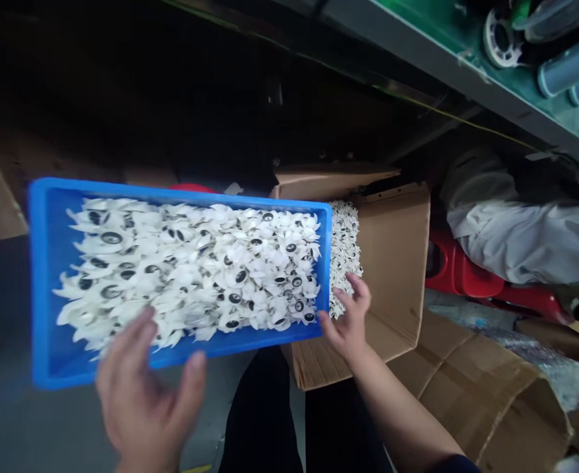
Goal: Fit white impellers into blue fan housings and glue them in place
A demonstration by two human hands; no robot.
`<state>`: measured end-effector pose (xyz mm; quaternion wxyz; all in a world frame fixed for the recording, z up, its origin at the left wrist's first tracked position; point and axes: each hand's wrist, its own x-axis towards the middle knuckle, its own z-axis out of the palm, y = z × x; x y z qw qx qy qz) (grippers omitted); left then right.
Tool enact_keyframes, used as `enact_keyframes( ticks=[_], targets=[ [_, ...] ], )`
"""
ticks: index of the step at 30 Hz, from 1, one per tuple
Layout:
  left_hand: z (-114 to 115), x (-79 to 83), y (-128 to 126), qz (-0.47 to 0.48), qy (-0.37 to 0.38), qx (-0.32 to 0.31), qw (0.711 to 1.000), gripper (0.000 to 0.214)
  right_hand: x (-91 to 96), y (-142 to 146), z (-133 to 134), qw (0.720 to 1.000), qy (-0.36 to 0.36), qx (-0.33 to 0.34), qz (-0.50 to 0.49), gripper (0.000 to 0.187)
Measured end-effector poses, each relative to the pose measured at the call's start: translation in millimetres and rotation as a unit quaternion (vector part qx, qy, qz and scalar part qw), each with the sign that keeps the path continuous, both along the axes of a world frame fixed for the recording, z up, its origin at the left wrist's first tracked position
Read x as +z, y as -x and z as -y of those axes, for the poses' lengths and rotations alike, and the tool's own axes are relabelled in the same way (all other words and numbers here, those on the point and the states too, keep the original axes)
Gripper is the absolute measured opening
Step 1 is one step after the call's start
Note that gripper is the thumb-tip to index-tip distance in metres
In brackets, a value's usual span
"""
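Observation:
A long blue plastic bin (41, 282) is filled with many small white bladed parts (195, 263), like little fan wheels, some showing black round hubs. My left hand (144, 387) is at the bin's near left side, fingers spread and slightly blurred; whether it touches the rim I cannot tell. At the bin's right end is my right hand (349, 318), fingers apart, its thumb close to the near corner. Under that end stands an open cardboard box (392, 263), which holds more of the same white parts (344, 243). The bin hides the box's left part.
Overhead at the right runs a green-topped bench (437, 26) carrying blue cylinders (570, 62) and a white ring. A person's light-clothed leg (540, 240) and a red stool (467, 266) are at the right. Another cardboard box (486, 387) lies below them.

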<state>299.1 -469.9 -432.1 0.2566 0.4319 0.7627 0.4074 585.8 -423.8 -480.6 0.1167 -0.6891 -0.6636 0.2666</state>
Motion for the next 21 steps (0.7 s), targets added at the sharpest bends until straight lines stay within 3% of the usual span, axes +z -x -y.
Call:
enact_keyframes(
  ticks=[1,3,5,7,9,11,13,15,17,19,21],
  targets=[
    [9,-0.6,-21,-0.002,-0.056,-0.064,0.996,0.081,-6.5,-23,9,0.999,0.003,-0.043,0.013,0.055],
    [26,-7.1,-72,0.030,-0.134,-0.241,0.961,0.083,-23.1,-66,24,0.995,0.032,-0.088,0.031,0.052],
    [37,-22.4,-131,0.156,-0.084,-0.381,0.907,0.079,-46.5,-101,32,0.990,0.085,-0.107,0.038,0.045],
    [40,-51.3,-190,0.243,0.051,-0.424,0.871,0.063,-78.5,-128,35,0.982,0.146,-0.114,0.039,0.037],
    [31,-97.9,-242,0.245,0.148,-0.385,0.877,0.045,-118.2,-148,31,0.971,0.204,-0.118,0.039,0.035],
    [11,-159.8,-278,0.204,0.194,-0.329,0.902,0.040,-162.7,-166,20,0.959,0.253,-0.120,0.038,0.042],
    [-16,-227.9,-296,0.150,0.234,-0.262,0.924,0.045,-208.4,-184,1,0.948,0.291,-0.123,0.038,0.057],
    [-43,-291.4,-297,0.086,0.271,-0.174,0.943,0.052,-251.8,-205,-26,0.940,0.313,-0.130,0.040,0.078],
    [-65,-343.5,-287,0.023,0.299,-0.089,0.950,0.061,-290.9,-225,-59,0.937,0.319,-0.136,0.044,0.095],
    [-81,-382.6,-273,-0.028,0.316,-0.029,0.948,0.074,-324.7,-242,-92,0.938,0.315,-0.137,0.046,0.099],
    [-93,-409.8,-261,-0.062,0.327,-0.007,0.943,0.082,-352.3,-249,-115,0.939,0.310,-0.137,0.051,0.096]
  ],
)
